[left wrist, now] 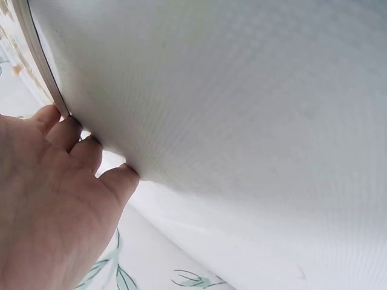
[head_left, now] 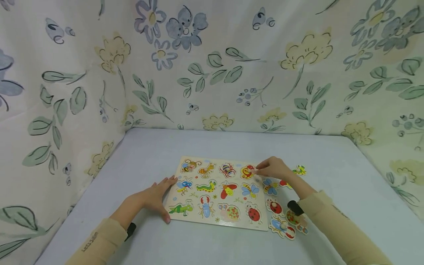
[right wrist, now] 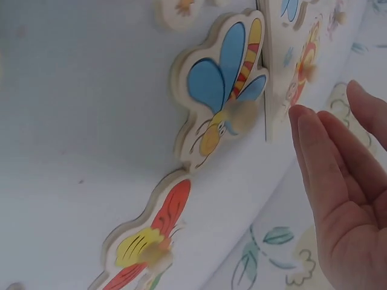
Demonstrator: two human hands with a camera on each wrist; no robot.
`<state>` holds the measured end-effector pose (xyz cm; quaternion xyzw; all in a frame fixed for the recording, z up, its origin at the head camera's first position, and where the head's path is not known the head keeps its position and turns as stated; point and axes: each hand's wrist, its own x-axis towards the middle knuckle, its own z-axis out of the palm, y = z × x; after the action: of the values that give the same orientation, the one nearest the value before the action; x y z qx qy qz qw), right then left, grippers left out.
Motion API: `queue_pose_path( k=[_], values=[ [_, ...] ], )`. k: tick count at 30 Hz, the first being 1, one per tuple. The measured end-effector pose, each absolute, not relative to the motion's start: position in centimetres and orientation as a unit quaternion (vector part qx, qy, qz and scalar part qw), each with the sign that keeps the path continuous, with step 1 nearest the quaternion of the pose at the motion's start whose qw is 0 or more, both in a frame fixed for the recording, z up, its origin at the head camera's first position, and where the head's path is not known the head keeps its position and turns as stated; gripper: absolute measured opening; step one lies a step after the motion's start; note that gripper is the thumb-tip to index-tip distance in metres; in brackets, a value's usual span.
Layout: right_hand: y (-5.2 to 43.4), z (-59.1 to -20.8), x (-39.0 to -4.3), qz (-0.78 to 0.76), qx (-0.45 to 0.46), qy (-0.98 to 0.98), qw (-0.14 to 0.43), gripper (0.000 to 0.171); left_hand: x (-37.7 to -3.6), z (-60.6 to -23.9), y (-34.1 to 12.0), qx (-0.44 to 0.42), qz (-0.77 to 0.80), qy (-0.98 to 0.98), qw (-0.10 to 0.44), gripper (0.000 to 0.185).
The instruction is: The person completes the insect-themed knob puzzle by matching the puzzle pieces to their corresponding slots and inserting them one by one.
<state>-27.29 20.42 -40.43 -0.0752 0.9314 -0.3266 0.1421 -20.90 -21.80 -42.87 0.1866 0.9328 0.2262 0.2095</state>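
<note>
Both hands are at the wooden puzzle board (head_left: 216, 191) lying on the counter (head_left: 347, 176). Our left hand (head_left: 155, 198) lies flat, fingers straight, against the board's left edge; we should keep it steady there. Our right hand (head_left: 273, 168) reaches the top-right insect piece (head_left: 247, 171); whether its fingers pinch the peg we cannot tell. Loose pieces (head_left: 285, 221) lie just right of the board.
</note>
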Motion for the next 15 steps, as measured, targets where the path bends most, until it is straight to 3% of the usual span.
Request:
queue_pose_path(
  k=[15],
  values=[
    [23.5, -40.0, -25.0, -0.316, -0.080, 0.934, 0.145, 0.030, -21.0, -43.1, -22.1, 0.195, 0.232, 0.930, 0.207, 0.133]
  ],
)
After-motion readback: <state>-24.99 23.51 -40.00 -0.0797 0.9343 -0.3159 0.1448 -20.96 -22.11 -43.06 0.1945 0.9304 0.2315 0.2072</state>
